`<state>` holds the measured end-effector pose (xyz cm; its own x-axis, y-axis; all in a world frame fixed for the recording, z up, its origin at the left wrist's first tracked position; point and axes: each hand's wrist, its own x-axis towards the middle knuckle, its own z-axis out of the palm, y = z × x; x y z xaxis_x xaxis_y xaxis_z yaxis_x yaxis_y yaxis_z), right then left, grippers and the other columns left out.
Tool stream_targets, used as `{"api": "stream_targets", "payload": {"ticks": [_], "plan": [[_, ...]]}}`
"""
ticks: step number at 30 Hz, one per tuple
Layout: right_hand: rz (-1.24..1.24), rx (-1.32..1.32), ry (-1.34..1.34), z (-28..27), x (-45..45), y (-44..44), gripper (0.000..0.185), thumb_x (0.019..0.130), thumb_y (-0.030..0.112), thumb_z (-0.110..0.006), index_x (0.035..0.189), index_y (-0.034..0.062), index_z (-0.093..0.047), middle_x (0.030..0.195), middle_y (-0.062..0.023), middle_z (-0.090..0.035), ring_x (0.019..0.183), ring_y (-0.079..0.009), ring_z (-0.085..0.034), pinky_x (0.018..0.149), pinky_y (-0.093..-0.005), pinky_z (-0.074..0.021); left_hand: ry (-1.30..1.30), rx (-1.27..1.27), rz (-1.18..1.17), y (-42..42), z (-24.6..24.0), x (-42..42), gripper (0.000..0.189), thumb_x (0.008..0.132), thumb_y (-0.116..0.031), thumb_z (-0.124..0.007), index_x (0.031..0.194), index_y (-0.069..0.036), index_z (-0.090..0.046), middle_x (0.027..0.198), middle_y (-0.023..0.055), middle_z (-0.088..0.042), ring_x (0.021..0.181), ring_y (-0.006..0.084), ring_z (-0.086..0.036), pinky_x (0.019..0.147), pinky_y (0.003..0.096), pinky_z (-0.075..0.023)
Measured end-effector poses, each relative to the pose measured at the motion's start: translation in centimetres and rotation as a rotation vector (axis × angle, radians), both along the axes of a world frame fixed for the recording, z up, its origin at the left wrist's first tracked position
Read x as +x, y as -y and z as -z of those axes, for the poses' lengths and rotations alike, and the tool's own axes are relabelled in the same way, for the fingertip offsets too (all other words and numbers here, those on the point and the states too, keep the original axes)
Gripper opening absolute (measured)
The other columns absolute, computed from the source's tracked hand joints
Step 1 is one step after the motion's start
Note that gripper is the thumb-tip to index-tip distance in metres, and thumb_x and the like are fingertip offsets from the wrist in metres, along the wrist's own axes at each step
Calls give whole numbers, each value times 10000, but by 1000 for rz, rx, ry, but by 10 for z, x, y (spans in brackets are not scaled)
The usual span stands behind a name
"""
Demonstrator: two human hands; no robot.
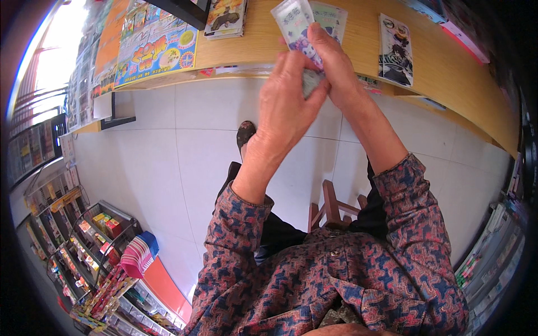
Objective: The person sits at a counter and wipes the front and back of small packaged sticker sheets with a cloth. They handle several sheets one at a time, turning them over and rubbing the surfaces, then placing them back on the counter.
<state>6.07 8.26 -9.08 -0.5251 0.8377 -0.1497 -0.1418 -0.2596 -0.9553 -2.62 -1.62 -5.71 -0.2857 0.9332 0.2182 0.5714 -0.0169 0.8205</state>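
Above the near edge of a wooden table, my right hand (336,67) holds a slim printed packet (296,27) with its thumb laid along the side. A second, pale green printed packet (332,19) shows just behind it; whether it is held or lies on the table cannot be made out. My left hand (283,92) is slightly blurred, its fingers bent around the packet's lower end. Between both hands a grey-green piece (312,82) is partly visible, and the fingers hide how it joins the packet.
On the wooden table (252,50) lie a stack of illustrated cards (225,19), a colourful printed sheet (159,50) and a comic-style card pack (396,50). A wooden stool (330,206) stands below me. Wire racks of small goods (84,252) fill the lower left, beside a striped cloth item (141,254).
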Motion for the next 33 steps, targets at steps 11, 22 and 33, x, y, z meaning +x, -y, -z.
{"api": "stream_targets", "payload": {"ticks": [11,22,33], "plan": [[176,-172,-183,-10,17,-16,326,1050,202,-570,1300,-6,-591,1142,-104,-722,1003,-190,-722,895,-342,-586,400,-107,-258,-6,1,-21,267,864,-183,-769,966,-2,-601,829,100,-662,722,153,-577,681,318,-507],[144,-283,-206,1,15,-22,302,1013,181,-629,1283,47,-627,1022,-31,-721,920,-128,-688,857,-289,-555,864,-108,-96,0,-8,-22,286,899,-230,-768,1029,-21,-622,884,67,-669,799,108,-606,716,280,-520],[-97,-312,86,-12,-1,10,243,1044,223,-507,1093,65,-685,872,-23,-645,636,-90,-572,513,-245,-455,750,-7,-221,-5,-2,-20,222,891,-154,-756,1001,-21,-616,915,50,-662,808,109,-573,729,284,-512]]}}
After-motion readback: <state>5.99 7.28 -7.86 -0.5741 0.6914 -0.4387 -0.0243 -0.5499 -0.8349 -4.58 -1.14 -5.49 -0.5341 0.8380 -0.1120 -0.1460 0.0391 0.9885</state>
